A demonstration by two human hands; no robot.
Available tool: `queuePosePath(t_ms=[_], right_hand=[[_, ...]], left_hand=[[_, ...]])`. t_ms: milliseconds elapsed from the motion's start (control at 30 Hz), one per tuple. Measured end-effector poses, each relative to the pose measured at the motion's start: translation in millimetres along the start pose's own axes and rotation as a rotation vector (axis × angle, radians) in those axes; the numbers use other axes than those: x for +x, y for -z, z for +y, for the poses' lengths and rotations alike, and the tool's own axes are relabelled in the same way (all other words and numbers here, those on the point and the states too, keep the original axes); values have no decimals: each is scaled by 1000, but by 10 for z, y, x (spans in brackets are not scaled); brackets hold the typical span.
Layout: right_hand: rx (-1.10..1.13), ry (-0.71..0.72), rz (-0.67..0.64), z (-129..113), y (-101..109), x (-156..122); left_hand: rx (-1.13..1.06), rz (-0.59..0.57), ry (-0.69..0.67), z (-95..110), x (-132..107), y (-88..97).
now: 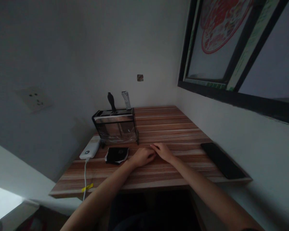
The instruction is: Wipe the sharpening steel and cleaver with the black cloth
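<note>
My left hand (144, 156) rests on the wood-grain table (156, 120) with its fingers loosely curled inward. My right hand (163, 152) meets it from the right, fingers bent and drawn together at the left hand's fingertips. No object shows between them. Just left of my left hand lies a small black pouch (117, 155) with a pale torn-looking edge. Behind the pouch stands a black-framed rack-like box (115, 128) with clear sides. A black handle (111, 101) and a silvery wrapped handle (126, 99) stick up from its top.
A white power bank (90, 149) with a white cable (85, 176) sits at the left edge, near yellow tape (87, 187). A black phone (222, 160) lies at the right edge. Walls border the table; a socket (35, 99) and a dark-framed window (221, 69) are on them.
</note>
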State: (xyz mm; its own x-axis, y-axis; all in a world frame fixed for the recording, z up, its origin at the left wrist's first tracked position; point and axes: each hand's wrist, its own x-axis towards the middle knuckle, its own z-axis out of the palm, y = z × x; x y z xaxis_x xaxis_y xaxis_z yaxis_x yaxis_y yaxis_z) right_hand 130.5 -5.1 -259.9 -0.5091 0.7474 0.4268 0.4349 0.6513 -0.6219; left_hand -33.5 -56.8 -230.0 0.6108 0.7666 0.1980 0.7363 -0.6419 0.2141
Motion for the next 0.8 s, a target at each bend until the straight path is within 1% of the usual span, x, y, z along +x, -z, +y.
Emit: queuePosePath(t_ms=[800], right_hand=[[0, -7, 0, -16, 12, -10]], left_hand=[[8, 10, 9, 11, -7, -5]])
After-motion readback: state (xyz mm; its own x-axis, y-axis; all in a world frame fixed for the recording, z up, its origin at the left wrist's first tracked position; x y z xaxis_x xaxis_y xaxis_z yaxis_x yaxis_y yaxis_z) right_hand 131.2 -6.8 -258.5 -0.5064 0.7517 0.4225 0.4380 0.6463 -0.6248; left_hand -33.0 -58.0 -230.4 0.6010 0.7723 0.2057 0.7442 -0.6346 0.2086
